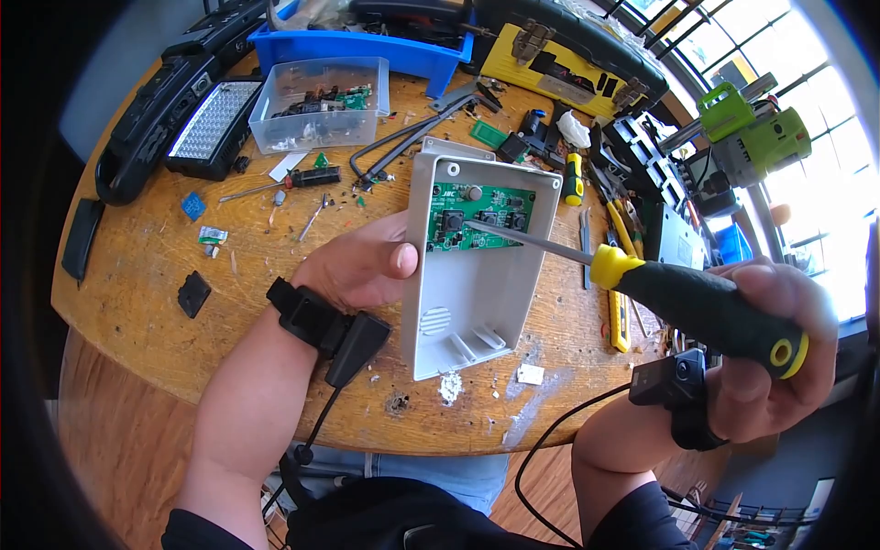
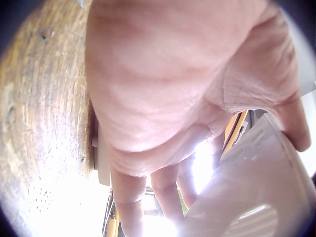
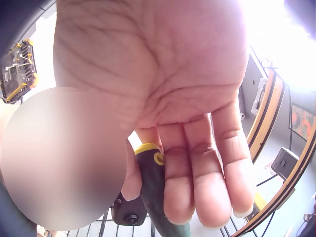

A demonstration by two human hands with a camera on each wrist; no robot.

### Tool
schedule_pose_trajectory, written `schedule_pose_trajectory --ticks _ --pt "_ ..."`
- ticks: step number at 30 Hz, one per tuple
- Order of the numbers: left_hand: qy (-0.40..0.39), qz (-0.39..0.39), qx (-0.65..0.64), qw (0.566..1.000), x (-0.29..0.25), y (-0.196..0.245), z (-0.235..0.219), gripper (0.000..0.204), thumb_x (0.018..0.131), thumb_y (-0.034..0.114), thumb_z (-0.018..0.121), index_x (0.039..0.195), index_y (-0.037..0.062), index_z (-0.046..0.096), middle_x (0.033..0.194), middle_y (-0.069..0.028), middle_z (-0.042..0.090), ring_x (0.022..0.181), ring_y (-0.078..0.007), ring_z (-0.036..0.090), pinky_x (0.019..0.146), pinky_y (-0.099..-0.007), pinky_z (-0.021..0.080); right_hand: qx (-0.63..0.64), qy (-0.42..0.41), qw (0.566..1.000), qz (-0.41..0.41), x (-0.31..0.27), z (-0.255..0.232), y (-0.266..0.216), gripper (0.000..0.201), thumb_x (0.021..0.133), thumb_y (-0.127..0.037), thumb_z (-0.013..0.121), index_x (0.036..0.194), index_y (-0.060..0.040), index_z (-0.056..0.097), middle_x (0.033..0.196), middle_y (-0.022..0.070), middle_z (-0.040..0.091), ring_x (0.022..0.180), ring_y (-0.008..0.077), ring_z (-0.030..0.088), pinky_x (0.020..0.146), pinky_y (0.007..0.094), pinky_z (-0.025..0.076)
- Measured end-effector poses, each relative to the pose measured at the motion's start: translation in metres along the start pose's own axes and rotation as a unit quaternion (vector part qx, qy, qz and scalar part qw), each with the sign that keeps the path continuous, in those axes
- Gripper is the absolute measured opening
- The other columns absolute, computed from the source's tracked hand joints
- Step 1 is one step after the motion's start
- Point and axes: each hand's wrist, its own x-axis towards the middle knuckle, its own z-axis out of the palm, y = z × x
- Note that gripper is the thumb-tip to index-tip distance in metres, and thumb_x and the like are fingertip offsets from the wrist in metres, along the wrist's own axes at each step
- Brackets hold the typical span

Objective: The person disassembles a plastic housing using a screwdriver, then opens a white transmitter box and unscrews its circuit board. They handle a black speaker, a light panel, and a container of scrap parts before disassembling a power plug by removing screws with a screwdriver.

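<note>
Upright over the table, a light grey plastic housing (image 1: 477, 293) faces me with its open side. My left hand (image 1: 362, 261) grips its left wall, thumb at the edge and the other fingers mostly hidden behind. The left wrist view shows those fingers reaching round the housing (image 2: 242, 182). Inside its upper half sits a green circuit board (image 1: 502, 194) with black square buttons. My right hand (image 1: 793, 316) holds a screwdriver (image 1: 701, 298) by its dark green and yellow handle. The blade points left, its tip overlapping the board near the left button.
A clear plastic box (image 1: 321, 133) of parts and a blue tray (image 1: 367, 53) stand at the back. A hacksaw (image 1: 412, 137) and a red-black screwdriver (image 1: 293, 179) lie behind the left hand. Right of the housing are a yellow cutter (image 1: 620, 321) and a green drill (image 1: 761, 137).
</note>
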Motion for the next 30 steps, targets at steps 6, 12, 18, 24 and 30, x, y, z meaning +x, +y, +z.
schedule_pose_trajectory --ticks 6,12,18,24,30 --pt "0.001 -0.002 0.003 1.0 0.0 0.0002 -0.0001 0.109 0.056 0.053 0.081 0.136 -0.0015 0.031 0.134 -0.0148 0.042 0.122 -0.0253 0.043 0.102 -0.0384 0.033 0.028 -0.006 1.0 -0.007 0.0045 0.0058 -0.002 0.051 0.08 -0.032 0.067 0.106 0.0099 0.055 0.094 0.0178 0.059 0.075 0.0247 0.063 0.067 0.0296 0.051" --pt "-0.003 -0.001 -0.001 1.0 -0.0002 0.0 -0.0011 0.108 0.057 0.052 0.081 0.136 -0.0016 0.031 0.134 -0.0143 0.042 0.123 -0.0247 0.042 0.103 -0.0384 0.033 -0.007 -0.041 0.999 -0.009 0.008 0.0004 -0.0035 0.051 0.079 -0.032 0.068 0.105 0.0103 0.056 0.094 0.0174 0.06 0.076 0.0249 0.062 0.068 0.0294 0.051" --pt "-0.002 -0.003 -0.007 1.0 0.0 0.0023 0.0009 0.11 0.057 0.051 0.082 0.137 -0.0017 0.028 0.135 -0.0141 0.041 0.124 -0.0243 0.041 0.103 -0.0382 0.033 0.021 -0.032 0.999 -0.012 0.0081 0.0041 -0.0043 0.05 0.079 -0.028 0.068 0.106 0.011 0.055 0.096 0.0177 0.06 0.077 0.0246 0.062 0.069 0.0291 0.051" --pt "-0.001 -0.004 -0.009 1.0 -0.0003 0.0011 -0.0003 0.111 0.056 0.051 0.082 0.137 -0.0017 0.028 0.134 -0.0143 0.042 0.123 -0.0242 0.041 0.103 -0.0382 0.033 0.039 -0.044 0.998 -0.018 0.0084 0.0052 -0.004 0.048 0.078 -0.025 0.07 0.106 0.0111 0.054 0.098 0.0175 0.06 0.078 0.0248 0.062 0.07 0.0292 0.051" --pt "0.009 -0.008 -0.006 1.0 -0.0003 0.0019 0.0009 0.111 0.055 0.051 0.083 0.137 -0.0018 0.029 0.133 -0.0141 0.043 0.123 -0.0241 0.042 0.103 -0.0381 0.033 0.036 -0.048 0.998 -0.01 0.0085 0.0039 -0.0056 0.049 0.078 -0.025 0.07 0.106 0.0113 0.054 0.098 0.0175 0.06 0.079 0.0245 0.062 0.07 0.029 0.051"
